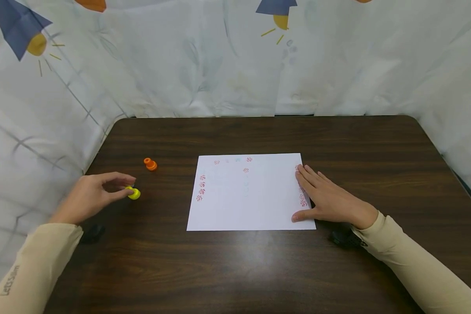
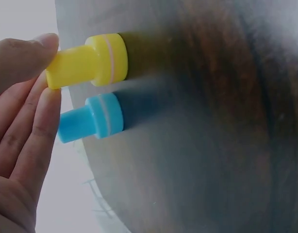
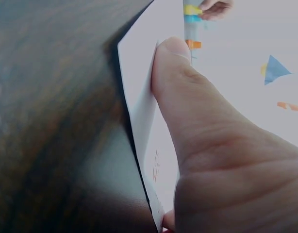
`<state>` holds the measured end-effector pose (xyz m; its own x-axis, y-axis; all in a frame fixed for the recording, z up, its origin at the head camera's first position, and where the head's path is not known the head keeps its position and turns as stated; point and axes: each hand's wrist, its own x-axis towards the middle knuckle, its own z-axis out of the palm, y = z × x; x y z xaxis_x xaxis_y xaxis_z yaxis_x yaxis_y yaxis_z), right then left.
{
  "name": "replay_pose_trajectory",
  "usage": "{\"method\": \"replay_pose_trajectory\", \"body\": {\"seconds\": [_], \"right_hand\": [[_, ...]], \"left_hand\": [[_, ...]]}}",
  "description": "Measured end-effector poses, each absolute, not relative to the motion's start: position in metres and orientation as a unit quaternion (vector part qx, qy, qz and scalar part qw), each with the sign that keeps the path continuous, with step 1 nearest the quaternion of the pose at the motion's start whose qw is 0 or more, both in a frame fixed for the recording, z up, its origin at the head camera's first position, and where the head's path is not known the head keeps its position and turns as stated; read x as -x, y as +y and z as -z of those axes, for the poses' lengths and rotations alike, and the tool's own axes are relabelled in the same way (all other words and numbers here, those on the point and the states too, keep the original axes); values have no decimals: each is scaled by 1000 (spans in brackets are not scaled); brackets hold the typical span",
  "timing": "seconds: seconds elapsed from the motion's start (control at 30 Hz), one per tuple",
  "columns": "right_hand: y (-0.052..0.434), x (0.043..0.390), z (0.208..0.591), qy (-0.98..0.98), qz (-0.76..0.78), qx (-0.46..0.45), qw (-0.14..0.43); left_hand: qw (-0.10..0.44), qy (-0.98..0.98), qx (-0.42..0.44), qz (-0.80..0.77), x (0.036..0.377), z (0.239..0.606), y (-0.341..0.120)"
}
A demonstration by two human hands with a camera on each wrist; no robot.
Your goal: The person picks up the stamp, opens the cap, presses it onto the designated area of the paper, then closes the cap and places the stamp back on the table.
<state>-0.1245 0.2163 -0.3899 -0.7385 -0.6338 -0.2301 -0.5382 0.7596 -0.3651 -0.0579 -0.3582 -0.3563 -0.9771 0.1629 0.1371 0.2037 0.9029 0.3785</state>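
My left hand (image 1: 92,194) is at the left of the table, thumb and fingertips pinching the handle of a yellow stamp (image 2: 86,60). The stamp's wide end is down at the tabletop. Beside it stands a blue stamp (image 2: 98,116), mostly hidden behind the hand in the head view. A little farther back is an orange stamp (image 1: 151,164). My right hand (image 1: 331,196) rests with fingers extended on the right side of a white sheet of paper (image 1: 235,213). Small red prints (image 1: 201,188) run down both side edges, with several red and faint bluish marks near the top.
The dark wood table (image 1: 235,270) has rounded back corners. Behind it and at its sides hangs a pale curtain (image 1: 161,65) with blue and orange patterns. A dark object (image 1: 343,237) shows under the right wrist.
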Motion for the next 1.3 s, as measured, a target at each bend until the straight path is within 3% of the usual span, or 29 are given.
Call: {"method": "replay_pose_trajectory", "body": {"seconds": [0.6, 1.3], "right_hand": [[217, 125, 391, 921, 139, 319, 173], [216, 125, 390, 922, 140, 317, 173]], "left_hand": [[71, -942, 30, 328, 52, 388, -349], [58, -927, -8, 371, 58, 396, -341]]}}
